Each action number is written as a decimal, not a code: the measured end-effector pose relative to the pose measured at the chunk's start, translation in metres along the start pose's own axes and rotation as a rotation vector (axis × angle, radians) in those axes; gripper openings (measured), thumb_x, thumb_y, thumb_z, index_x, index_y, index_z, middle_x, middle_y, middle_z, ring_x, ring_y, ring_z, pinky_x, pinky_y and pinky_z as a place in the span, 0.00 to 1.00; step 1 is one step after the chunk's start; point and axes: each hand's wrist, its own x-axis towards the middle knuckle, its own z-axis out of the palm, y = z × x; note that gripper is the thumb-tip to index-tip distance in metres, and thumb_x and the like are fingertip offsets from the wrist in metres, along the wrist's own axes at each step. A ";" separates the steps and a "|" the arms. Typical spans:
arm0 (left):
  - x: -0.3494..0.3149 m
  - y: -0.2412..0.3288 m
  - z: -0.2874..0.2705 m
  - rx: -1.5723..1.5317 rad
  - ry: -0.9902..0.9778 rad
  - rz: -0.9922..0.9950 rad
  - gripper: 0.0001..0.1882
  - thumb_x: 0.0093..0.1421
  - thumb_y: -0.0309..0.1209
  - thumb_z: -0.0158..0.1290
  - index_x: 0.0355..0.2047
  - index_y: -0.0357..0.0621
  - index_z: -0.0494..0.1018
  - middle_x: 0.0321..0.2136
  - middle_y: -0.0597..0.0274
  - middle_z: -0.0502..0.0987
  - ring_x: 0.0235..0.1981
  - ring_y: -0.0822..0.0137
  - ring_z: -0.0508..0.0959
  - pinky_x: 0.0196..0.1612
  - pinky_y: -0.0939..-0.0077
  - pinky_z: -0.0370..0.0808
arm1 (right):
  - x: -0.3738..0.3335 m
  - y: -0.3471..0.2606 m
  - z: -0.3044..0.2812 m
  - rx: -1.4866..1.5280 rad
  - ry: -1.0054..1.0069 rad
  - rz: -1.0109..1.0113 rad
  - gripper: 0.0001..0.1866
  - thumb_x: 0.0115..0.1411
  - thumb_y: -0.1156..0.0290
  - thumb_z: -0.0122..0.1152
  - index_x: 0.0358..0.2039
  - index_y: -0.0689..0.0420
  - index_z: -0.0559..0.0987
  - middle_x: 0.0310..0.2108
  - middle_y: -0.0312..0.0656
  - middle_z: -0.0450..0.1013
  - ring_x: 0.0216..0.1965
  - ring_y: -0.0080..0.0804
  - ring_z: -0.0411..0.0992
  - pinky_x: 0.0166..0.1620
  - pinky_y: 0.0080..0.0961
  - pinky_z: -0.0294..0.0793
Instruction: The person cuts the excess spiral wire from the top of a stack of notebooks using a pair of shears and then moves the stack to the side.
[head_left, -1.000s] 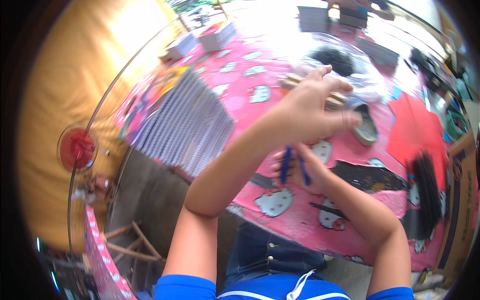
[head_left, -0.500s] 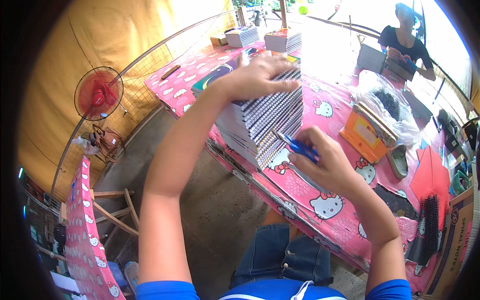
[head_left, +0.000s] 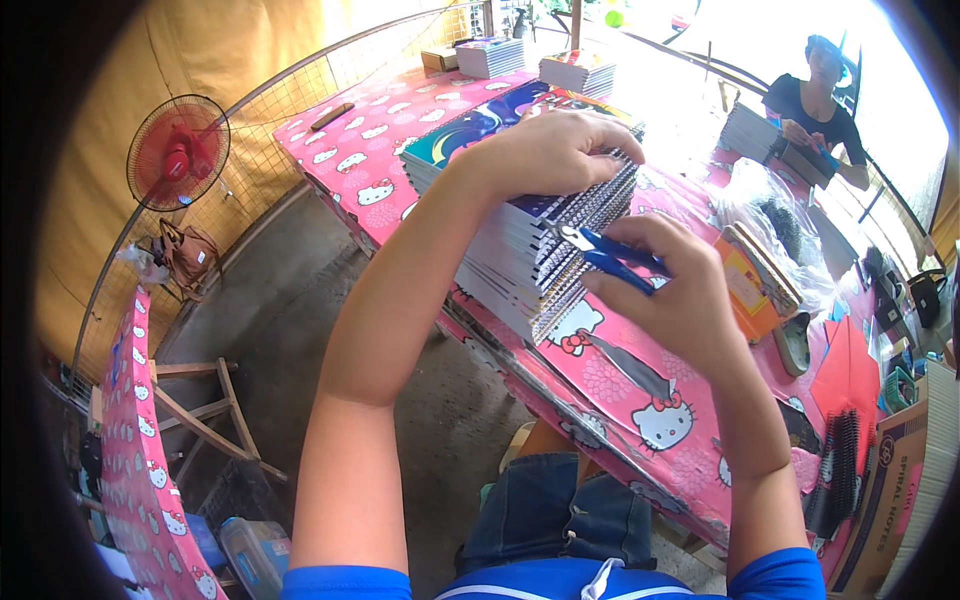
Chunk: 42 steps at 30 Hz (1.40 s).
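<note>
While the notebook stack (head_left: 540, 275) lies beneath the left hand (head_left: 562, 152), curled, its grip unclear, the right hand (head_left: 682, 285) clasps blue pliers (head_left: 620, 250) at the stack's coiled edge.

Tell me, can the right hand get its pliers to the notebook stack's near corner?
Likely yes: the right hand holds the blue-handled pliers with their tips at or very near that corner of the notebook stack, and the left hand lies farther along.

Yellow fabric (head_left: 90, 220) hangs beyond the grey floor (head_left: 285, 295).
</note>
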 end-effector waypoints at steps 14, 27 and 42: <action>-0.002 0.001 0.000 0.030 0.014 -0.040 0.24 0.53 0.52 0.61 0.21 0.41 0.83 0.60 0.46 0.67 0.62 0.51 0.64 0.62 0.64 0.60 | -0.003 0.001 0.008 0.181 -0.014 0.113 0.21 0.54 0.62 0.70 0.41 0.65 0.77 0.29 0.40 0.76 0.30 0.27 0.74 0.37 0.25 0.74; -0.002 0.007 -0.001 0.063 0.017 -0.008 0.24 0.51 0.51 0.63 0.15 0.41 0.80 0.58 0.45 0.69 0.61 0.53 0.66 0.60 0.66 0.63 | -0.015 0.012 0.010 -0.030 0.134 -0.098 0.22 0.52 0.61 0.71 0.44 0.58 0.78 0.37 0.45 0.75 0.39 0.41 0.75 0.43 0.36 0.74; -0.002 0.003 0.000 0.047 0.041 0.019 0.22 0.51 0.48 0.64 0.16 0.40 0.80 0.56 0.41 0.70 0.60 0.52 0.68 0.59 0.66 0.64 | 0.001 0.018 0.004 0.339 -0.118 0.257 0.19 0.54 0.60 0.68 0.37 0.62 0.79 0.27 0.43 0.76 0.26 0.32 0.76 0.31 0.27 0.76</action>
